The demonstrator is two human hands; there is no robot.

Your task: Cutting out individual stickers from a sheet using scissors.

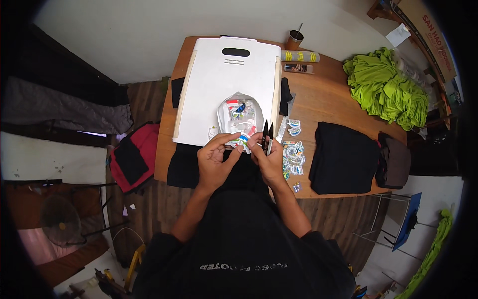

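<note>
My left hand pinches the edge of a small colourful printed cutout, perhaps a sticker or transfer. My right hand grips its other side between thumb and finger. Tucked in the right hand is a pair of scissors or snips, its two dark pointed blades spread and pointing away from me. Just beyond my fingers, a round white container holds clear film scraps and bits of colourful print. It rests on a white board with a handle slot. Several printed cutouts lie right of my right hand.
The board sits on a wooden table. Folded black cloth lies at the right, with a lime-green fabric heap behind it. A tumbler and a rolled sheet stand near the wall. Red and black fabric lies left.
</note>
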